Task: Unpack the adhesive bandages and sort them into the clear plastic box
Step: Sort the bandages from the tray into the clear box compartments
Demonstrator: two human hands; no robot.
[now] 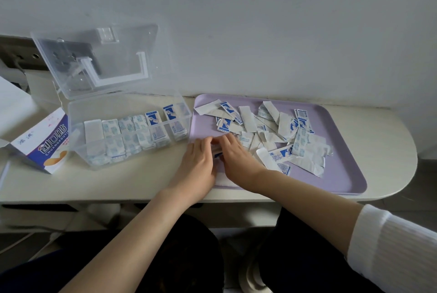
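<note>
A clear plastic box stands open on the white table, lid tilted back, with several rows of wrapped bandages standing inside. To its right a lilac tray holds a loose heap of white-and-blue bandage wrappers. My left hand and my right hand meet at the tray's near left corner, fingers pinched together on a small stack of wrapped bandages, mostly hidden between them.
An opened blue-and-white bandage carton lies left of the box. A white wall rises right behind the table. The table's rounded end is just right of the tray. A dark wall plate shows through the lid.
</note>
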